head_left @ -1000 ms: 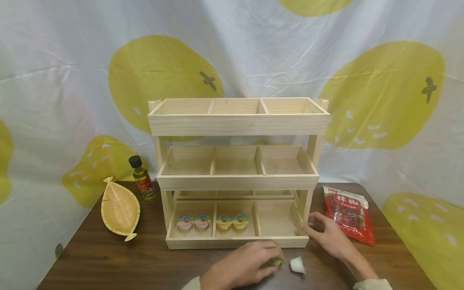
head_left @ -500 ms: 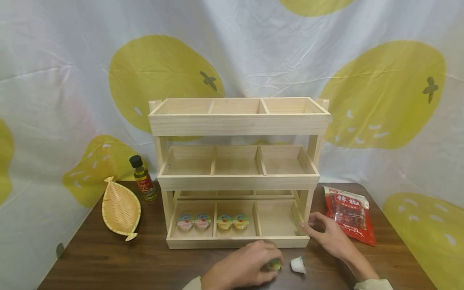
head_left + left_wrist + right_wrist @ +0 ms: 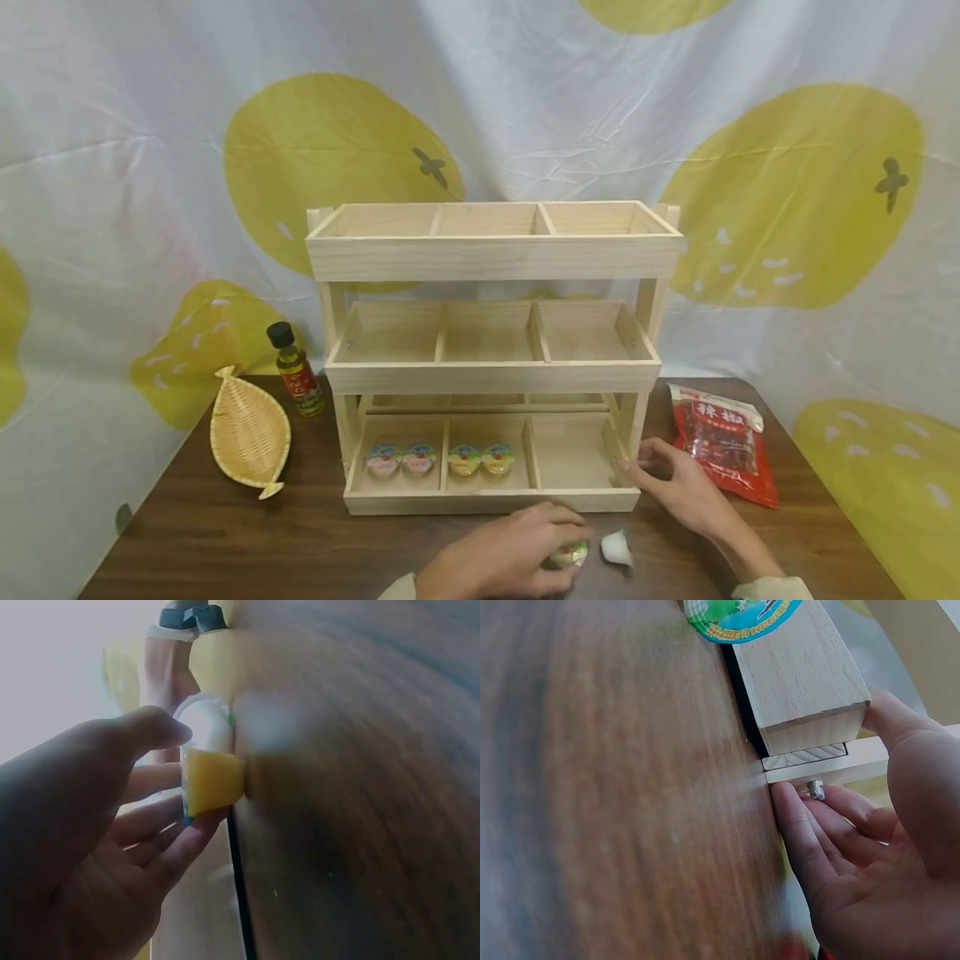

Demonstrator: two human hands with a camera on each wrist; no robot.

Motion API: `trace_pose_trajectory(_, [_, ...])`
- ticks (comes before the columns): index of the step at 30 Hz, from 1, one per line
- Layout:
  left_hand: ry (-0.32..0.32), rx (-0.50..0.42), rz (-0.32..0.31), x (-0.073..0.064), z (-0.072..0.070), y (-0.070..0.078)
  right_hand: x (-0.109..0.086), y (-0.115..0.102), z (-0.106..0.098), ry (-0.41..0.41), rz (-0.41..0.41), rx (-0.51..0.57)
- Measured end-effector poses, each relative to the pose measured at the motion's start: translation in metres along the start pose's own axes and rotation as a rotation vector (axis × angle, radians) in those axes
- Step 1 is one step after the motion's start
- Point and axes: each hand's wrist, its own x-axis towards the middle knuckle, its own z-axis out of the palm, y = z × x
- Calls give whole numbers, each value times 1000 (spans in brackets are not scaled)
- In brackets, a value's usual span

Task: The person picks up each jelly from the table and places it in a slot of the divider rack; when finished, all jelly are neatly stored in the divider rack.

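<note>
My left hand (image 3: pixel 517 546) is low over the table in front of the rack, its thumb and fingers around a yellow jelly cup (image 3: pixel 214 781). The cup's printed lid (image 3: pixel 573 554) shows past the fingertips in the head view; its base is right at the tabletop in the left wrist view. Just right of it, a white jelly cup (image 3: pixel 617 548) lies on its side. My right hand (image 3: pixel 678 487) grips the lower right end of the three-tier wooden rack (image 3: pixel 491 502), thumb over the bottom tray's side and fingers along the outer face, beside a metal bolt (image 3: pixel 817 789).
In the bottom tray sit two pink jelly cups (image 3: pixel 401 460) at left and two yellow jelly cups (image 3: pixel 482 460) in the middle. A wicker basket (image 3: pixel 250 429) and an oil bottle (image 3: pixel 297 371) stand left of the rack. A red bag of chillies (image 3: pixel 723 446) lies at right.
The jelly cup in my left hand has turned and shifted slightly toward me, so more of its lid shows. My right hand and the rack stay in place.
</note>
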Motion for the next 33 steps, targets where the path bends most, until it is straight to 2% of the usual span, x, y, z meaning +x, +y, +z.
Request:
trace_pose_trajectory(3, [7, 28, 52, 1, 0, -2, 0, 0, 0, -2, -3, 4])
trace_pose_trajectory(7, [25, -16, 134, 4, -2, -5, 0, 0, 0, 0, -2, 6])
trace_pose_trajectory(10, [63, -49, 204, 7, -4, -7, 1, 1, 0, 3, -2, 8])
trace_pose_trajectory(13, [113, -41, 231, 8, -10, -9, 1, 1, 0, 1, -3, 11])
trace_pose_trajectory(16, [156, -74, 222, 9, -16, -11, 1, 1, 1, 0, -1, 10])
trace_pose_trajectory(22, [258, -199, 194, 11, -26, -21, 1, 2, 0, 3, 7, 1])
trace_pose_trajectory(26, [316, -243, 151, 12, -34, -27, 1, 2, 1, -4, 2, 11])
trace_pose_trajectory(33, [399, -308, 85, 27, -41, -42, 1, 2, 1, -9, -12, 21])
